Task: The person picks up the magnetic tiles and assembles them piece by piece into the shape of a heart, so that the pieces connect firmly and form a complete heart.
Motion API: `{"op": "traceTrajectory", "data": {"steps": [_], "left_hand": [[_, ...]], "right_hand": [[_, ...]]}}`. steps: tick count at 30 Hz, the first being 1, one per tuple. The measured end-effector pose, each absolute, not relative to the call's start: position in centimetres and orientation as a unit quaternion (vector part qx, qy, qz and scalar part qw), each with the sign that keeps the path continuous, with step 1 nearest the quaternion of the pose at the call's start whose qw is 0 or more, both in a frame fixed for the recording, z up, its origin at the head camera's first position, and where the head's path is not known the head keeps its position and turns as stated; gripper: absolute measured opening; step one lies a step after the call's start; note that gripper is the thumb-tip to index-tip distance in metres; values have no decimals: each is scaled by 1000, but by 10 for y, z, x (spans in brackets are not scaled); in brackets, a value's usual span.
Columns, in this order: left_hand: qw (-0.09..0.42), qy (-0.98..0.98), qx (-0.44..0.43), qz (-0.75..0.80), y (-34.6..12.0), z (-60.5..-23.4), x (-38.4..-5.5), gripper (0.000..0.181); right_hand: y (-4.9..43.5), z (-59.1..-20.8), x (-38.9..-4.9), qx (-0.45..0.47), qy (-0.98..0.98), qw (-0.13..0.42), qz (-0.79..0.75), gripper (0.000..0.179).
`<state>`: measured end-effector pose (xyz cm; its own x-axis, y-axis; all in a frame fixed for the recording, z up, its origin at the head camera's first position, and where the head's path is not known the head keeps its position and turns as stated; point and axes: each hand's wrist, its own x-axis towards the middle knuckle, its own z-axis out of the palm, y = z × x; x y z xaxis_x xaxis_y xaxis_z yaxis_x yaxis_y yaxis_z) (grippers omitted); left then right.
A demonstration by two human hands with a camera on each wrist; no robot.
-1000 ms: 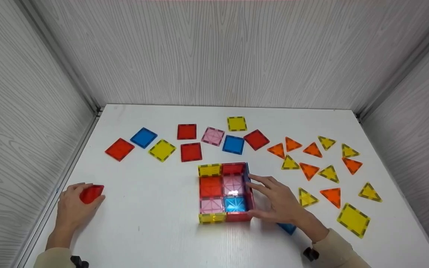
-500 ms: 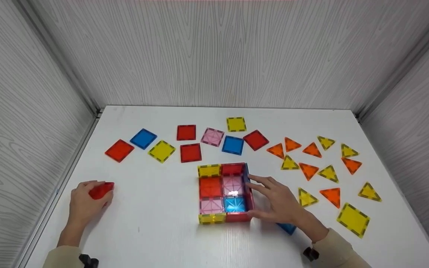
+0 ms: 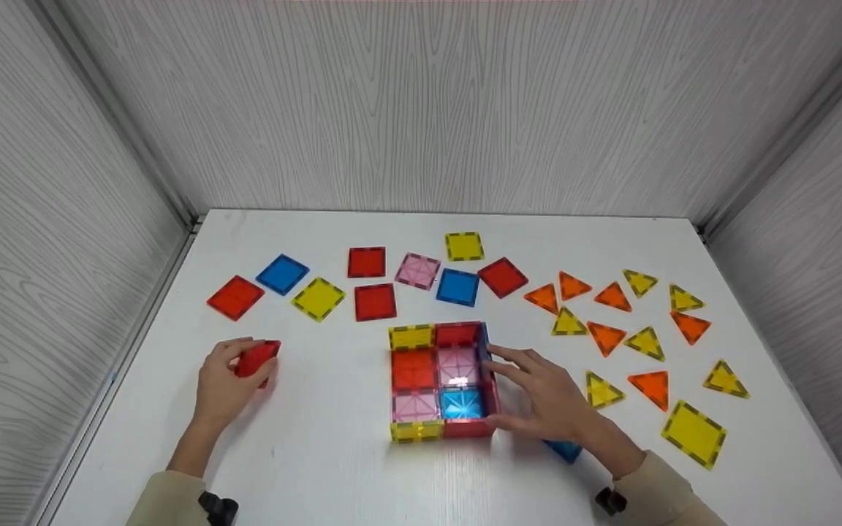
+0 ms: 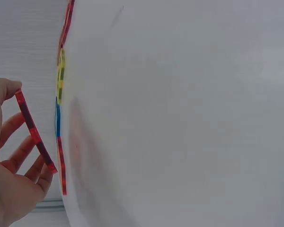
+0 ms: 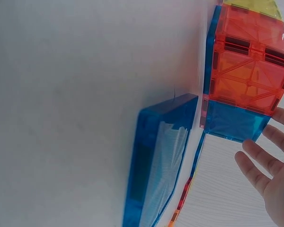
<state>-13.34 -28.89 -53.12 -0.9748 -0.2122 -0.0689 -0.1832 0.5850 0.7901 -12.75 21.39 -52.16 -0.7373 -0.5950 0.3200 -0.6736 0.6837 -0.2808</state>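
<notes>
In the head view my left hand [image 3: 224, 387] holds a red square magnetic tile [image 3: 256, 359] above the table at left. The left wrist view shows this red tile [image 4: 35, 135] edge-on between thumb and fingers. At the middle stands a low open-topped box of magnetic tiles [image 3: 412, 432], its floor red, pink and blue, with upright tiles at back, right and front. My right hand [image 3: 556, 394] touches the box's right side with spread fingers. In the right wrist view those fingers [image 5: 259, 156] lie by the blue wall tile [image 5: 234, 122].
A row of loose square tiles [image 3: 375, 301] lies behind the box. Orange and yellow triangle tiles [image 3: 606, 337] spread at right, with a yellow square [image 3: 693, 434] near them. A blue tile [image 3: 563, 449] lies partly under my right forearm. Grey panels [image 3: 435, 109] enclose the table.
My left hand has moved right, toward the box, carrying the red tile, which now tilts more upright. The right hand and the box have stayed in place.
</notes>
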Motion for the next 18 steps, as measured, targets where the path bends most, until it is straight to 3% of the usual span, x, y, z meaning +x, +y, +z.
{"op": "traceTrajectory", "data": {"steps": [10, 18], "left_hand": [[-5, -852, 123, -510, -240, -530, -138, 50], [-50, -779, 161, -603, -192, -534, -137, 45]], "right_hand": [[212, -521, -126, 343, -914, 93, 197, 77], [214, -522, -126, 340, -915, 98, 195, 78]]}}
